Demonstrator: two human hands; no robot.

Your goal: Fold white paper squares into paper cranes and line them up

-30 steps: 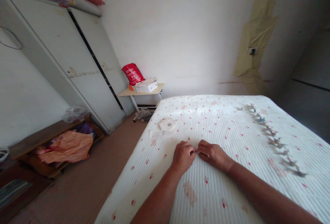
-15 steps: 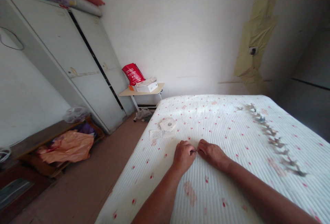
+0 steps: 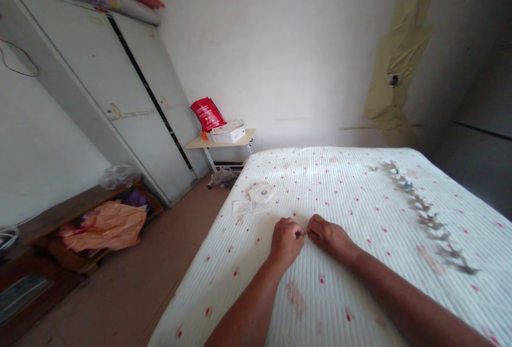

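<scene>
Both hands are close together over the middle of the bed (image 3: 320, 288), which has a white ribbed cover dotted with red. My left hand (image 3: 286, 240) is closed in a pinch, thumb against fingers. Just right of it, my right hand (image 3: 330, 237) is pinched too, its fingertips almost meeting the left ones. Whatever lies between the fingertips is too small to make out. Beyond the left hand are a whitish paper packet (image 3: 261, 192) and a printed paper slip (image 3: 243, 208). A row of small grey, folded-looking pieces (image 3: 430, 220) runs along the right side, blurred.
A small table (image 3: 220, 144) at the far left corner bears a red bag (image 3: 208, 114) and a white box (image 3: 229, 134). Left stand a grey cabinet (image 3: 132, 102) and a low wooden bench (image 3: 68, 203) with an orange plastic bag (image 3: 106, 224). A wall socket (image 3: 394, 79) is at the back.
Both hands stay in the same pinched pose, with only a very slight shift at the fingertips. The whole view has drifted slightly; the papers and the row of pieces lie as before.
</scene>
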